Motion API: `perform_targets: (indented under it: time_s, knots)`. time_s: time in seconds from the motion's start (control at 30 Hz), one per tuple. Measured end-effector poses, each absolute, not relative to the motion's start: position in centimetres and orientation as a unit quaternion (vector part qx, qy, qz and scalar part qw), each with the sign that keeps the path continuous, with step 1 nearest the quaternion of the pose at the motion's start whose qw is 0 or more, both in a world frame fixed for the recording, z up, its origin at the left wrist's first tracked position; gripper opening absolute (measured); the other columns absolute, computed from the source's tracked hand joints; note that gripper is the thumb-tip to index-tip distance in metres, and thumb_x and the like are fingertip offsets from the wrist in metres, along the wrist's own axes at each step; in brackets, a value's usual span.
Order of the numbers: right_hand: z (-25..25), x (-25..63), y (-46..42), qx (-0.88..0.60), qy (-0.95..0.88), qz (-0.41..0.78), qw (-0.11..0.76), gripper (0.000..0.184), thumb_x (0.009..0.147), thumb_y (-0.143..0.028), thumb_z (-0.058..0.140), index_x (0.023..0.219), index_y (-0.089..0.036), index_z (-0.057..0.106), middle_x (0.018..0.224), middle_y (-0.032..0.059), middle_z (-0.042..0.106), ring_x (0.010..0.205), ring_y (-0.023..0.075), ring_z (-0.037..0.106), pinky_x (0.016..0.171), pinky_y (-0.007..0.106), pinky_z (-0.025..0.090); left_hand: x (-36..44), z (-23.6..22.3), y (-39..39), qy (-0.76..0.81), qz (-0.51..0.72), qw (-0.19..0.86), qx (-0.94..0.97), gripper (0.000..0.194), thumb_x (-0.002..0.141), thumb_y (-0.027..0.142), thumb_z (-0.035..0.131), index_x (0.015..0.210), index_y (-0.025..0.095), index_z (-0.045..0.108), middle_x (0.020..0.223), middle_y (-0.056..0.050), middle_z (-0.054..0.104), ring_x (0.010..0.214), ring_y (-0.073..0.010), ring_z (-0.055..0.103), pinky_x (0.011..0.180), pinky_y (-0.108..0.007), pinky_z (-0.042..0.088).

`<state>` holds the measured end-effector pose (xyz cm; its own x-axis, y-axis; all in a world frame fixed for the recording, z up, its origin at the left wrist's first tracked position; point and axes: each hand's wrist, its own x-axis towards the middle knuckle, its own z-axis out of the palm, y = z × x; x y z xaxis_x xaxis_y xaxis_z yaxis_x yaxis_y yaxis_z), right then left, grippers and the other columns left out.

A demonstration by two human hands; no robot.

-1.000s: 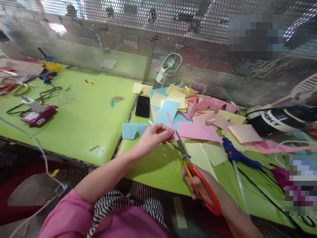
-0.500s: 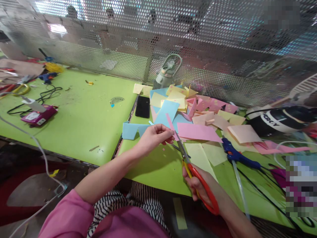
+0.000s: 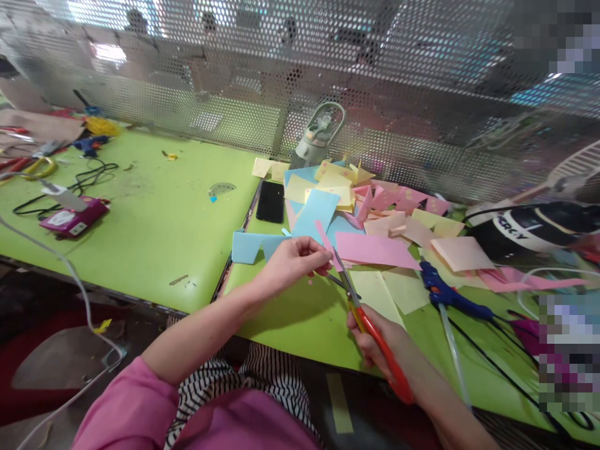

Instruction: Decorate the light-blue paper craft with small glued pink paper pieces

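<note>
My left hand (image 3: 304, 256) pinches a narrow strip of pink paper (image 3: 323, 235) above the front of the green table. In my right hand (image 3: 375, 340) are scissors (image 3: 382, 350) with red and yellow handles, their blades partly apart and pointing up at the pink strip. Whether the blades touch the paper I cannot tell. Just behind the blades lies a larger pink paper sheet (image 3: 377, 250). A folded blue paper piece (image 3: 247, 248) is to the left of my left hand, and a light blue sheet (image 3: 316, 212) lies beyond it.
A black phone (image 3: 270, 202) lies by the table seam. A blue glue gun (image 3: 450, 294) with a cable is on the right, near a black bottle (image 3: 520, 231). A clear bottle (image 3: 312, 144) stands by the perforated metal screen (image 3: 187, 81). A purple power box (image 3: 75, 217) sits left.
The pink strip has dropped slightly in my left hand. My right hand has turned the scissors a little, and the yellow handle shows less.
</note>
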<state>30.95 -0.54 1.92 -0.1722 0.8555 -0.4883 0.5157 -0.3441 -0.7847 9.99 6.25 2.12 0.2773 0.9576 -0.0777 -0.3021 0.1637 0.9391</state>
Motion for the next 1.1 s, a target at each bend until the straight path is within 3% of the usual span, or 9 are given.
perform_targets:
  time_s: [0.13, 0.33, 0.5, 0.87, 1.1]
  knots:
    - [2.0, 30.7, -0.4, -0.650, -0.498, 0.555, 0.146, 0.026, 0.075, -0.050, 0.055, 0.078, -0.025, 0.047, 0.050, -0.0090, 0.037, 0.041, 0.0076, 0.030, 0.041, 0.022, 0.027, 10.1, 2.2, 6.1, 0.379, 0.471, 0.659, 0.447, 0.016, 0.084, 0.023, 0.068, 0.075, 0.014, 0.059, 0.070, -0.003, 0.069, 0.060, -0.0087, 0.063, 0.054, -0.020, 0.044]
    - [1.2, 31.3, -0.5, -0.619, -0.554, 0.535, 0.154, 0.029, 0.072, -0.049, 0.061, 0.080, -0.025, 0.048, 0.054, -0.0088, 0.038, 0.042, 0.0075, 0.033, 0.041, 0.022, 0.030, 10.0, 2.2, 6.1, 0.380, 0.468, 0.656, 0.453, 0.015, 0.084, 0.024, 0.068, 0.076, 0.015, 0.059, 0.071, -0.003, 0.068, 0.060, -0.0090, 0.063, 0.054, -0.021, 0.045]
    - [0.9, 31.5, -0.7, -0.603, -0.557, 0.551, 0.150, 0.038, 0.072, -0.059, 0.060, 0.080, -0.025, 0.046, 0.055, -0.0088, 0.036, 0.041, 0.0070, 0.030, 0.039, 0.022, 0.027, 10.0, 2.0, 6.1, 0.381, 0.469, 0.651, 0.460, 0.015, 0.084, 0.024, 0.067, 0.076, 0.015, 0.059, 0.072, -0.004, 0.069, 0.061, -0.0091, 0.063, 0.054, -0.021, 0.044]
    - [0.3, 32.0, -0.6, -0.591, -0.593, 0.525, 0.148, 0.046, 0.073, -0.069, 0.057, 0.081, -0.024, 0.047, 0.056, -0.0077, 0.042, 0.041, 0.0092, 0.042, 0.040, 0.024, 0.039, 10.1, 1.7, 6.3, 0.381, 0.464, 0.653, 0.461, 0.014, 0.084, 0.024, 0.067, 0.077, 0.015, 0.059, 0.072, -0.003, 0.069, 0.062, -0.0095, 0.063, 0.056, -0.022, 0.046]
    - [0.4, 32.0, -0.9, -0.600, -0.589, 0.519, 0.155, 0.044, 0.073, -0.067, 0.057, 0.081, -0.025, 0.047, 0.055, -0.0087, 0.038, 0.042, 0.0094, 0.039, 0.040, 0.024, 0.040, 10.2, 2.3, 6.1, 0.392, 0.449, 0.658, 0.460, 0.015, 0.084, 0.021, 0.066, 0.073, 0.014, 0.058, 0.070, -0.003, 0.067, 0.060, -0.0089, 0.061, 0.056, -0.022, 0.045]
